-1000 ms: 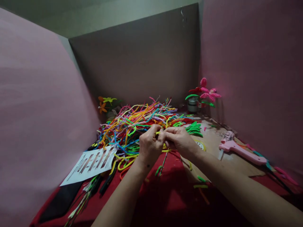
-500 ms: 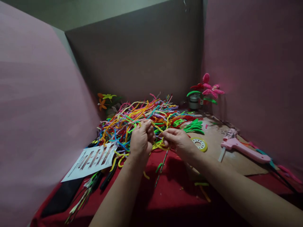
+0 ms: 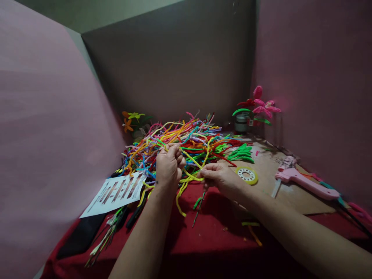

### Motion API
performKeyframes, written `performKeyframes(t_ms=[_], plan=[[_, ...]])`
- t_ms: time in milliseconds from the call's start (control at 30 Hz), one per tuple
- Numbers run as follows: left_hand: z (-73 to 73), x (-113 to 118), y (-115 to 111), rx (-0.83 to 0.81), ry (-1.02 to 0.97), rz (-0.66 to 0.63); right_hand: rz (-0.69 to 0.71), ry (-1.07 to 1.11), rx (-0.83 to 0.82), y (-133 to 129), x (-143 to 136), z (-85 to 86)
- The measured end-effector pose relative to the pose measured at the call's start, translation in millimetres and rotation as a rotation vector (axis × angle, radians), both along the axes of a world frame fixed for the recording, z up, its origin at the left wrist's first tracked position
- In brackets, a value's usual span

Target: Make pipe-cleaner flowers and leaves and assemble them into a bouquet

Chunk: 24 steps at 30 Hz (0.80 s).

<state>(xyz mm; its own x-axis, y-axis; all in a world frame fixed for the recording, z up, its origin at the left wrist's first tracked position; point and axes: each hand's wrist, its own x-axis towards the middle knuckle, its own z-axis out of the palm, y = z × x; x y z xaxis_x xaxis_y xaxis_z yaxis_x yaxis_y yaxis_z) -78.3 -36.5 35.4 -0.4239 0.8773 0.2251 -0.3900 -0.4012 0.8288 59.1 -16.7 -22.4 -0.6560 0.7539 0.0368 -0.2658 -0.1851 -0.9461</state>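
Observation:
My left hand [image 3: 171, 164] is closed in front of a heap of coloured pipe cleaners [image 3: 174, 131], gripping a yellow pipe cleaner [image 3: 191, 157]. That strand slants down to my right hand [image 3: 216, 176], whose thumb and fingers pinch it. Other yellow lengths cross close to the right fingertips, one rising above them; which of these are held I cannot tell. More yellow strands [image 3: 180, 197] curve down onto the red cloth [image 3: 186, 240] between my forearms. A thin dark-green stem [image 3: 198, 211] lies below the right hand.
Right of my hands are a bundle of green pipe cleaners [image 3: 241, 153], a yellow tape roll [image 3: 255, 176] and a pink glue gun [image 3: 308, 184] on cardboard [image 3: 305, 207]. At left lie a printed sheet [image 3: 95, 207] and a black flat object [image 3: 81, 236]. Pink flowers [image 3: 264, 108] stand behind.
My hands have drawn apart, the left one shifting left, so a longer stretch of yellow pipe cleaner shows between them. The view has shifted slightly.

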Motion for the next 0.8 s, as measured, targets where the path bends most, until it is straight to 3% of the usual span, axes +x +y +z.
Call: performKeyframes(t_ms=[167,333,533,733,800], plan=[[-4.4,-3.7,1.2,0.008,0.033,-0.005,0.257,0.129,-0.253,-0.4,1.2,2.3],[-6.6,-1.1,-1.7,0.018,0.074,-0.021,0.308,0.13,-0.419,-1.4,4.0,3.4],[-9.5,-0.9,1.8,0.038,0.072,-0.014,0.293,0.059,-0.407,1.6,2.1,7.8],[-12.3,-1.0,2.7,0.032,0.043,0.062,0.453,0.108,-0.427,4.4,-8.6,13.1],[-12.9,0.5,1.3,0.022,0.039,0.071,0.449,0.153,-0.459,2.9,-12.2,11.0]])
